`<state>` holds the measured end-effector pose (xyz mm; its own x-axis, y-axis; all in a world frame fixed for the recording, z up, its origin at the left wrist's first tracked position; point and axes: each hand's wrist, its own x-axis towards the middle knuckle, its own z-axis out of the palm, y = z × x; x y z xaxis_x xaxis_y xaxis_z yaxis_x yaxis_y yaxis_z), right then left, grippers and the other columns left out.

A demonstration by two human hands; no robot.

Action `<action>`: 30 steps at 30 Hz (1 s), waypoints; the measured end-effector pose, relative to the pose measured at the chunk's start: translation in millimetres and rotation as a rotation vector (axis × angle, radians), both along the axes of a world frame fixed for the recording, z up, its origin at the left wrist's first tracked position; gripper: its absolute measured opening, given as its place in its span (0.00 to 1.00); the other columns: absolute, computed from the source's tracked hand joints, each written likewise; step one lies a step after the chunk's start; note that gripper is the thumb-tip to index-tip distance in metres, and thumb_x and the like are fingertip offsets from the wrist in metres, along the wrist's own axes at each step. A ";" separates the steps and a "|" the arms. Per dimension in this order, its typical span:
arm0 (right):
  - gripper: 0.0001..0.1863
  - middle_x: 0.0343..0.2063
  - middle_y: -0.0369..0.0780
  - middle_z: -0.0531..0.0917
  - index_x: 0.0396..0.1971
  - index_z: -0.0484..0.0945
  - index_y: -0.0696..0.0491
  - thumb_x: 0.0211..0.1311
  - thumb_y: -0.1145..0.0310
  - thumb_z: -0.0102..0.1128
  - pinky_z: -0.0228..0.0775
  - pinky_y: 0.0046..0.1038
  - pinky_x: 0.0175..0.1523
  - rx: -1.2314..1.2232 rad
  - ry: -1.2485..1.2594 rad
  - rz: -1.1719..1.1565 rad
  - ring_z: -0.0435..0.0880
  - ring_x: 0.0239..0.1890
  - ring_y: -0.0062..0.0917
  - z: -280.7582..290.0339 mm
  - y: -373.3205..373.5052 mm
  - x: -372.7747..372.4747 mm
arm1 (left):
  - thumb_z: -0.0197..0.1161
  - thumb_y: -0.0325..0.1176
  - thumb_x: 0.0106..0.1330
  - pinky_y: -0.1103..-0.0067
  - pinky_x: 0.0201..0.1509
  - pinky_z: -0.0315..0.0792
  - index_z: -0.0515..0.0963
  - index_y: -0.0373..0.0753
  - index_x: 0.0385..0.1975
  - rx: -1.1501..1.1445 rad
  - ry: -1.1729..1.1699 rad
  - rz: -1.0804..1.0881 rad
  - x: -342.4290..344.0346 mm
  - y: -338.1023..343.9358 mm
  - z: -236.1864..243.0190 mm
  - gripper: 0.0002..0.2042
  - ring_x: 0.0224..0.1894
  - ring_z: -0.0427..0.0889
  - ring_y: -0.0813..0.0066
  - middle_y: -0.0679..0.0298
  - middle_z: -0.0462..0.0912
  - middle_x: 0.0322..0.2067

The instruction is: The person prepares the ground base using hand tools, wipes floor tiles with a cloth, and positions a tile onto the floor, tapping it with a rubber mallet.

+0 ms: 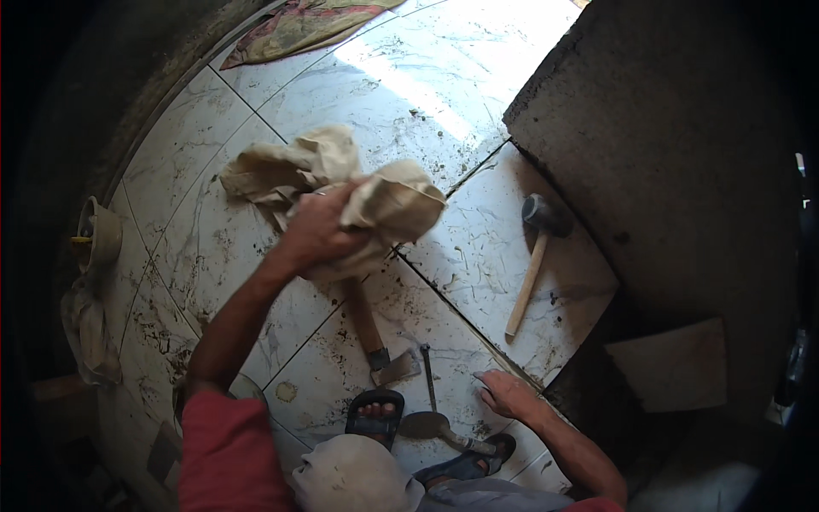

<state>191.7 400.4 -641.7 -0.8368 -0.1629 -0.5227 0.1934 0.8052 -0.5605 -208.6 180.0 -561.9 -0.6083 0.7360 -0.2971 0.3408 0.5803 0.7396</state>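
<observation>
My left hand (pixel 320 226) grips a crumpled beige cloth (pixel 397 200), lifted over the marble-patterned floor tiles. Beneath the cloth, the wooden handle of a hatchet-like tool (pixel 365 320) shows, its metal head toward my feet. My right hand (pixel 509 394) is low by the tile joint, fingers stretched forward and thumb apart, with no held thing visible. Just left of it lies a thin metal rod (pixel 428 375). A rounded trowel-like tool (pixel 425 424) rests between my sandalled feet. Farther right, a black-headed mallet (pixel 533 273) with a wooden handle lies on a tile.
Dirt crumbs dot the tiles (pixel 299 94). A beige bucket (pixel 104 232) and a plastic bag (pixel 90 333) stand at the left wall. A stained sack (pixel 299 30) lies at the far edge. Rough dark concrete (pixel 657 171) and a loose tile piece (pixel 674 365) are at right.
</observation>
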 end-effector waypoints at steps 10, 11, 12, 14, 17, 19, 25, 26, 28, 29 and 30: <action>0.22 0.37 0.47 0.78 0.49 0.73 0.56 0.51 0.74 0.62 0.71 0.36 0.47 -0.093 0.301 -0.067 0.78 0.41 0.40 -29.9 -24.0 -58.5 | 0.58 0.56 0.60 0.34 0.57 0.48 0.56 0.48 0.68 -0.248 0.480 -0.466 90.1 89.6 -133.6 0.38 0.67 0.58 0.48 0.48 0.60 0.62; 0.22 0.37 0.46 0.78 0.49 0.73 0.56 0.50 0.75 0.62 0.71 0.36 0.48 -0.132 0.374 -0.075 0.78 0.41 0.40 -35.2 -30.3 -63.6 | 0.58 0.55 0.61 0.35 0.57 0.49 0.56 0.45 0.68 -0.209 0.492 -0.442 86.3 95.3 -135.7 0.37 0.64 0.61 0.49 0.48 0.62 0.59; 0.23 0.36 0.46 0.78 0.50 0.73 0.56 0.49 0.75 0.61 0.70 0.37 0.48 -0.168 0.447 -0.085 0.77 0.41 0.39 -39.3 -34.7 -67.7 | 0.57 0.53 0.62 0.36 0.57 0.49 0.56 0.43 0.67 -0.168 0.503 -0.418 82.1 103.1 -139.4 0.36 0.61 0.65 0.50 0.49 0.64 0.57; 0.23 0.37 0.46 0.78 0.49 0.74 0.56 0.48 0.76 0.61 0.70 0.37 0.48 -0.149 0.489 -0.122 0.77 0.42 0.39 -47.4 -39.1 -85.1 | 0.54 0.55 0.64 0.41 0.56 0.51 0.57 0.42 0.67 -0.091 0.608 -0.313 70.8 128.1 -151.7 0.34 0.58 0.66 0.54 0.52 0.67 0.53; 0.23 0.38 0.46 0.77 0.48 0.75 0.56 0.47 0.77 0.61 0.69 0.37 0.48 -0.107 0.539 -0.208 0.77 0.42 0.39 -62.7 -40.9 -102.1 | 0.53 0.56 0.64 0.43 0.54 0.52 0.61 0.46 0.65 -0.059 0.660 -0.171 37.7 188.4 -167.5 0.32 0.57 0.67 0.55 0.54 0.68 0.52; 0.22 0.38 0.46 0.77 0.46 0.77 0.57 0.46 0.79 0.59 0.69 0.37 0.47 -0.083 0.582 -0.288 0.76 0.42 0.40 -71.8 -42.7 -110.6 | 0.53 0.56 0.64 0.43 0.54 0.53 0.63 0.48 0.63 -0.067 0.709 -0.075 -2.1 226.4 -176.9 0.30 0.57 0.67 0.54 0.55 0.68 0.52; 0.21 0.36 0.44 0.77 0.46 0.78 0.55 0.46 0.77 0.59 0.69 0.37 0.47 -0.040 0.643 -0.370 0.75 0.40 0.38 -94.5 -51.7 -100.7 | 0.54 0.48 0.65 0.40 0.54 0.54 0.64 0.53 0.64 -0.132 0.797 0.090 -107.8 286.6 -172.6 0.26 0.49 0.77 0.59 0.57 0.71 0.51; 0.21 0.36 0.44 0.77 0.45 0.79 0.55 0.46 0.75 0.59 0.69 0.37 0.47 -0.029 0.657 -0.401 0.76 0.40 0.37 -96.8 -52.5 -98.3 | 0.54 0.45 0.65 0.41 0.56 0.54 0.63 0.55 0.65 -0.092 0.786 -0.009 -95.2 278.2 -168.0 0.26 0.49 0.77 0.59 0.58 0.72 0.50; 0.19 0.36 0.43 0.77 0.44 0.80 0.54 0.47 0.73 0.59 0.70 0.36 0.47 0.009 0.682 -0.415 0.76 0.40 0.36 -100.2 -49.9 -94.8 | 0.55 0.37 0.65 0.45 0.60 0.53 0.60 0.61 0.66 -0.020 0.778 -0.183 -54.7 230.6 -146.4 0.28 0.46 0.77 0.61 0.58 0.74 0.45; 0.19 0.36 0.43 0.77 0.44 0.80 0.54 0.47 0.73 0.59 0.70 0.35 0.47 0.055 0.680 -0.413 0.76 0.40 0.35 -100.6 -46.7 -91.6 | 0.55 0.38 0.64 0.47 0.60 0.52 0.62 0.61 0.65 -0.059 0.728 -0.324 -29.1 202.7 -135.8 0.27 0.45 0.77 0.61 0.58 0.73 0.45; 0.19 0.36 0.42 0.77 0.44 0.80 0.54 0.48 0.72 0.59 0.70 0.35 0.47 0.104 0.676 -0.412 0.76 0.40 0.35 -101.5 -41.7 -87.7 | 0.57 0.41 0.64 0.49 0.59 0.53 0.64 0.61 0.64 -0.100 0.659 -0.400 -4.8 176.2 -126.4 0.26 0.45 0.77 0.60 0.55 0.71 0.47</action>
